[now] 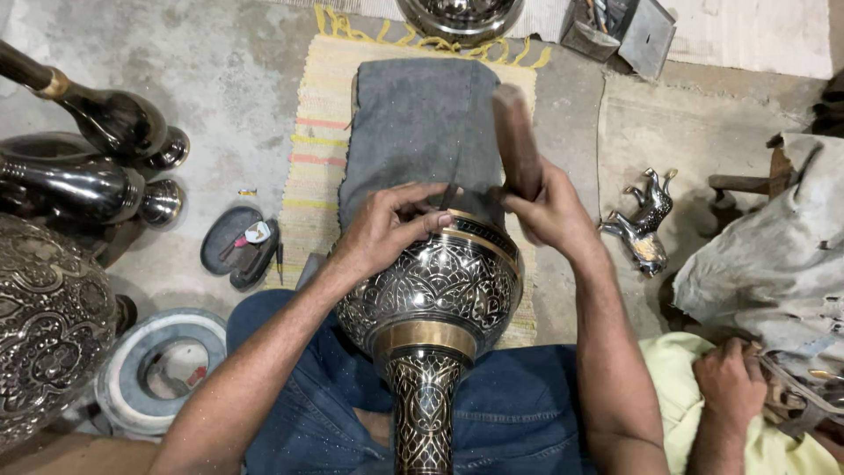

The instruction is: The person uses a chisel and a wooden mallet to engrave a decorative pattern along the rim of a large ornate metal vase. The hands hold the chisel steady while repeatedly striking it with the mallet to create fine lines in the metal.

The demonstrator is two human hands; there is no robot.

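Observation:
An engraved black-and-brass metal vase lies across my lap, its neck toward me and its body resting against a grey padded block. My left hand rests on the vase's shoulder and pinches a thin metal chisel against the surface. My right hand grips a brown wooden mallet, raised just above the chisel's top.
Dark polished vases and a large engraved pot stand at left, with a round ring stand and a small dark tray. A metal animal figurine lies at right. Another person's hand works at lower right.

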